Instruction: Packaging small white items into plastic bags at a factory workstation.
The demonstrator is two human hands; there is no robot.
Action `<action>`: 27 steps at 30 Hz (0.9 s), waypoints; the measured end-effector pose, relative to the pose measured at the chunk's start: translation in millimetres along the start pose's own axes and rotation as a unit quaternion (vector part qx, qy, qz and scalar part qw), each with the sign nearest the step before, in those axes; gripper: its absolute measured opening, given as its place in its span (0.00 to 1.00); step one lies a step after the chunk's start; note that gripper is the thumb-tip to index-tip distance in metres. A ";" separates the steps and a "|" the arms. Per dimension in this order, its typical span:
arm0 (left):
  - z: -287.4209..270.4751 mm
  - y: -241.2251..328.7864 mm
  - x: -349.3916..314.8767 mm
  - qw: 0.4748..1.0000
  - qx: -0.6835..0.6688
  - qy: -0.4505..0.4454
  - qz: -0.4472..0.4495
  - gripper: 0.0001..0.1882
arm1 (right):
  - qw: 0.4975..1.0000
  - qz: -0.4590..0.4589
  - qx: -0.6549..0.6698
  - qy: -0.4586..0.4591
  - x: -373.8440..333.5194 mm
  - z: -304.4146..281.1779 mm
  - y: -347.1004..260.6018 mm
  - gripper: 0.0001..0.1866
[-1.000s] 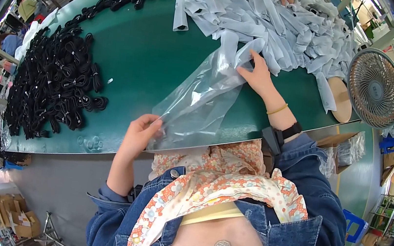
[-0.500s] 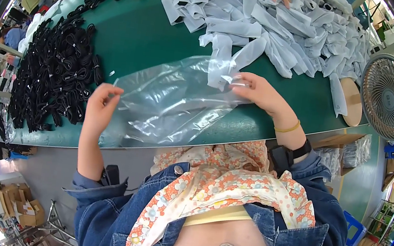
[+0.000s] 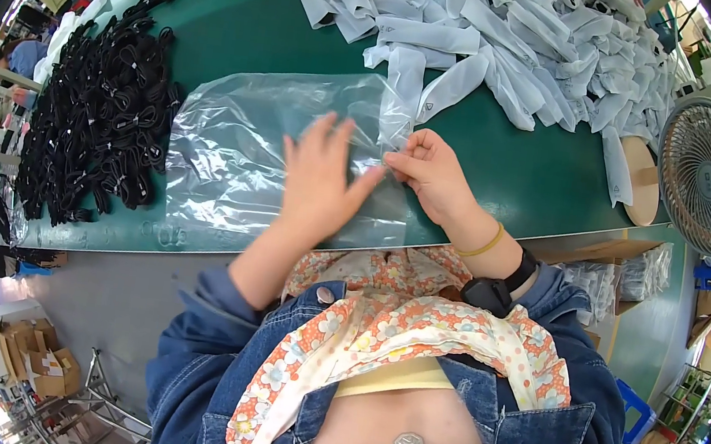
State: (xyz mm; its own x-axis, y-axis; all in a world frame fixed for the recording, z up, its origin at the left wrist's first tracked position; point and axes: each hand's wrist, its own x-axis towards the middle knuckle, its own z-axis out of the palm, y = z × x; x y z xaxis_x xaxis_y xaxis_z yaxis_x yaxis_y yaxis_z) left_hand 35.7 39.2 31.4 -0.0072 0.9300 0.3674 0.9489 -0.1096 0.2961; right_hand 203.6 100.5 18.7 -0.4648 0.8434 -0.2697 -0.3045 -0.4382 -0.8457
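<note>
Bundled black cables (image 3: pixel 109 130) crowd the green tabletop (image 3: pixel 539 169) at left edge, whitish slim pouches (image 3: pixel 528 44) at far edge; near front edge, right hand (image 3: pixel 434 178) pinches flat transparent plastic bag (image 3: pixel 231 153), left hand (image 3: pixel 320 184) spread over it.

Green table (image 3: pixel 512 175) bearing black cables (image 3: pixel 110 121), clear bag (image 3: pixel 236 145), pale sleeves (image 3: pixel 528 44)

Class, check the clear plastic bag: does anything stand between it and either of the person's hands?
Nothing visible does. The left hand, blurred, is spread over the clear plastic bag; whether it touches is unclear. The right hand pinches the bag's right side.
</note>
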 end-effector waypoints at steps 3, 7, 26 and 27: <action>23.0 -4.8 -8.2 0.997 0.036 -0.062 0.033 0.24 | 0.996 -0.038 -0.081 0.029 -0.2 -4.7 6.2 0.13; 24.6 -35.0 -6.3 0.992 0.034 -0.108 0.053 0.22 | 0.943 -0.108 -0.307 0.069 -3.1 -19.3 5.6 0.13; -39.7 91.7 -17.2 0.733 -0.423 -0.281 0.452 0.20 | 0.580 -0.469 -0.654 -0.128 14.9 71.6 -11.9 0.28; -43.8 79.1 -20.3 0.726 -0.458 -0.323 0.398 0.21 | 0.610 -0.437 -0.654 -0.093 21.8 70.3 -12.9 0.31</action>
State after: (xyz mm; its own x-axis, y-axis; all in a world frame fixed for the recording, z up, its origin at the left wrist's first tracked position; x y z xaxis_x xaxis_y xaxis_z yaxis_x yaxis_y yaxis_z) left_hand 97.1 -3.8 86.0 0.8595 0.3811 0.3408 -0.0394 -0.6153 0.7873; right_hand 139.0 102.7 56.1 -0.7242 0.4737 0.5011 0.3638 0.8798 -0.3059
